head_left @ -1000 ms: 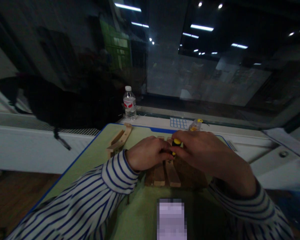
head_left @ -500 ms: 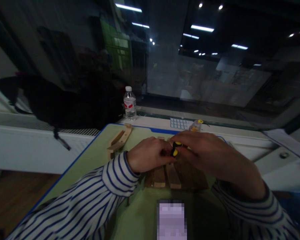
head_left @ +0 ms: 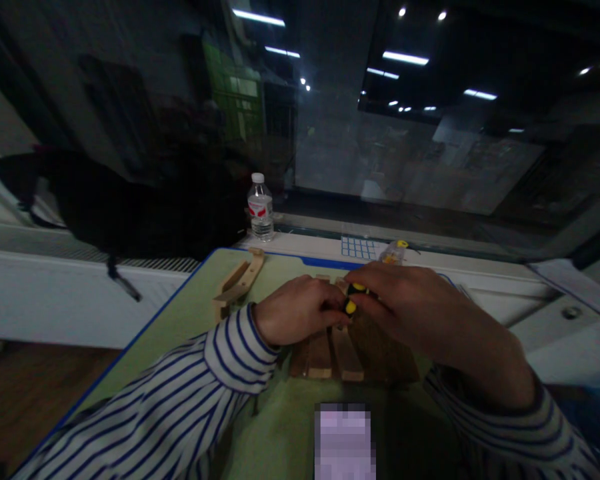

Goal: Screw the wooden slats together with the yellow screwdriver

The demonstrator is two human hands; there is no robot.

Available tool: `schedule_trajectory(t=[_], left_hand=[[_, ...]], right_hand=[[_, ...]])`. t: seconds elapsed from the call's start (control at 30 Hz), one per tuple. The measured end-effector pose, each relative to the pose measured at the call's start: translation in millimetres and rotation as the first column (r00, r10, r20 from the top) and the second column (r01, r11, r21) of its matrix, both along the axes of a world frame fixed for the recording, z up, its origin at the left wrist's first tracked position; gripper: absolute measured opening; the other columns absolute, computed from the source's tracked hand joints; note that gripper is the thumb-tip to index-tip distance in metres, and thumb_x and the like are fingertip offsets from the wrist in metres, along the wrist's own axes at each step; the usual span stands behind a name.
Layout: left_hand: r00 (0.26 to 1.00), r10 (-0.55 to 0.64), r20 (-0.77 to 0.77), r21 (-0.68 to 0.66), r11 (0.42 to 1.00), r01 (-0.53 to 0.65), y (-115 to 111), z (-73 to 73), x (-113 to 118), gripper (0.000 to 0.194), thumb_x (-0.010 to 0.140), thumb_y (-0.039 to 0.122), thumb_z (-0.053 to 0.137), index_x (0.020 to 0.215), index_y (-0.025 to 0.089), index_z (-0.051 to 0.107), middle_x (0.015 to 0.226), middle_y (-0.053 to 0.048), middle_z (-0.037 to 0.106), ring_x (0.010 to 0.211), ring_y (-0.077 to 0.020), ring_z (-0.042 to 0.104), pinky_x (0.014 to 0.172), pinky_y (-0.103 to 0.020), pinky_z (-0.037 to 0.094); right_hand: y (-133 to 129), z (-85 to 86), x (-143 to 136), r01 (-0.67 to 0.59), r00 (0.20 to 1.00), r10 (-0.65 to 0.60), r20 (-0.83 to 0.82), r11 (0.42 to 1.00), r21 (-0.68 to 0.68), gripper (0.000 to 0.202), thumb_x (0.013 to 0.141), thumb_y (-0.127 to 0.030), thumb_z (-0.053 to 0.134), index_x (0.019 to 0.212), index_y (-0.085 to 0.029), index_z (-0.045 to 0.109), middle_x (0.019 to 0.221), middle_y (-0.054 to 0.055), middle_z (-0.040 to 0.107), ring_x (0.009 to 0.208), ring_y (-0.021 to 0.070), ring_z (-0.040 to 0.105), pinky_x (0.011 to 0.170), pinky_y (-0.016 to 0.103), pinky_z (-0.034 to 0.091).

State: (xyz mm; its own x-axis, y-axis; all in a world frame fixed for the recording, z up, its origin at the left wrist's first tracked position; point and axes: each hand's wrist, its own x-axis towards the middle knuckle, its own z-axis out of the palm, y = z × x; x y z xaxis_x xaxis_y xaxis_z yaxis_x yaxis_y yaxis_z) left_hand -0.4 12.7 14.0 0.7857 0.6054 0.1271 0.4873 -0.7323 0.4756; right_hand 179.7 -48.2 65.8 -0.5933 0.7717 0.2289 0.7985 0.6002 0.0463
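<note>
My right hand (head_left: pixel 405 300) pinches the short black-and-yellow handle (head_left: pixel 351 306) of what looks like a stubby screwdriver between thumb and fingers. Close against it, my left hand (head_left: pixel 303 310) is closed, its fingertips by the lower end of the handle; what they grip is hidden. Under both hands lie two light wooden slats, a left one (head_left: pixel 320 360) and a right one (head_left: pixel 349 360), side by side on a brown board (head_left: pixel 387 357). The tip of the tool cannot be seen.
A wooden frame piece with holes (head_left: pixel 240 283) lies at the table's (head_left: pixel 180 320) far left. On the sill stand a water bottle (head_left: pixel 261 210) and a small clear bag (head_left: pixel 393 253), beside a blue-grid sheet (head_left: pixel 359 247). A blurred-out phone-like screen (head_left: pixel 344 443) lies in front.
The right fingers and the handle have shifted very slightly. Both hands otherwise keep their places over the slats.
</note>
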Motion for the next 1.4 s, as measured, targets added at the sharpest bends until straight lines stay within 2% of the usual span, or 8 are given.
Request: schedule_trajectory(t=[0.23,0.53,0.8,1.0,1.17,1.27,1.4], left_hand=[[0.999,-0.049,0.008,-0.028,0.998,0.049,2.3,1.9,-1.4,0.015,0.084,0.025,0.058,0.090,0.019,0.070,0.085,-0.002,0.070,0.076,-0.0135,0.062,0.068,-0.021,0.043],[0.996,-0.086,0.009,-0.073,0.994,0.086,3.3,3.1,-3.2,0.018,0.085,0.021,0.057,0.097,0.019,0.069,0.089,-0.002,0.070,0.082,-0.0139,0.062,0.072,-0.021,0.043],[1.000,-0.005,-0.027,-0.013,1.000,0.005,-0.8,6.5,-2.8,0.017,0.082,0.028,0.058,0.092,0.022,0.071,0.080,0.000,0.069,0.069,-0.0122,0.060,0.063,-0.020,0.040],[0.998,0.049,-0.046,0.011,0.999,-0.049,-4.1,6.0,0.1,0.020,0.081,0.035,0.060,0.090,0.022,0.072,0.076,0.000,0.069,0.065,-0.0125,0.058,0.059,-0.021,0.037],[0.998,0.060,-0.012,0.010,0.998,-0.060,-1.3,0.3,-0.8,0.020,0.082,0.036,0.060,0.089,0.022,0.072,0.076,0.000,0.069,0.066,-0.0125,0.059,0.058,-0.020,0.036],[0.999,0.039,0.007,0.011,0.999,-0.039,-0.2,-1.6,-0.8,0.018,0.082,0.034,0.060,0.088,0.022,0.072,0.079,0.000,0.070,0.070,-0.0130,0.060,0.060,-0.021,0.037],[0.999,0.033,0.016,0.008,0.999,-0.033,-0.2,-1.8,-0.4,0.014,0.081,0.031,0.062,0.085,0.022,0.071,0.078,0.001,0.069,0.069,-0.0125,0.060,0.060,-0.021,0.036]], right_hand=[[-0.3,-0.1,-2.7,0.004,1.000,-0.004,-0.004,0.999,0.038,0.015,0.091,-0.025,0.050,0.099,-0.019,0.061,0.089,0.003,0.066,0.078,0.0174,0.060,0.062,0.029,0.038],[-0.5,-2.0,-5.7,0.047,0.999,-0.047,0.007,0.999,0.028,0.022,0.094,-0.035,0.044,0.098,-0.019,0.059,0.088,0.003,0.065,0.078,0.0193,0.060,0.062,0.030,0.038],[2.0,-1.5,-3.5,0.099,0.995,-0.099,0.032,0.995,0.028,0.029,0.094,-0.042,0.039,0.092,-0.020,0.058,0.085,0.003,0.064,0.075,0.0200,0.060,0.059,0.031,0.035],[3.2,-2.3,-2.5,0.094,0.995,-0.095,0.034,0.995,0.022,0.027,0.093,-0.041,0.041,0.093,-0.021,0.058,0.086,0.003,0.065,0.077,0.0209,0.061,0.062,0.032,0.039],[-0.5,-1.6,0.2,0.016,0.998,-0.014,-0.062,0.999,0.040,0.031,0.093,-0.039,0.043,0.110,-0.018,0.058,0.108,0.008,0.065,0.093,0.0217,0.061,0.075,0.035,0.046],[-3.6,1.1,1.2,-0.029,0.995,0.032,-0.095,0.999,0.035,0.029,0.092,-0.032,0.046,0.115,-0.017,0.056,0.116,0.008,0.063,0.102,0.0212,0.059,0.083,0.035,0.047],[-3.9,4.2,0.9,-0.058,0.996,0.055,-0.077,0.997,-0.047,0.022,0.090,-0.021,0.047,0.109,-0.020,0.060,0.112,0.005,0.065,0.099,0.0189,0.061,0.083,0.034,0.047]])
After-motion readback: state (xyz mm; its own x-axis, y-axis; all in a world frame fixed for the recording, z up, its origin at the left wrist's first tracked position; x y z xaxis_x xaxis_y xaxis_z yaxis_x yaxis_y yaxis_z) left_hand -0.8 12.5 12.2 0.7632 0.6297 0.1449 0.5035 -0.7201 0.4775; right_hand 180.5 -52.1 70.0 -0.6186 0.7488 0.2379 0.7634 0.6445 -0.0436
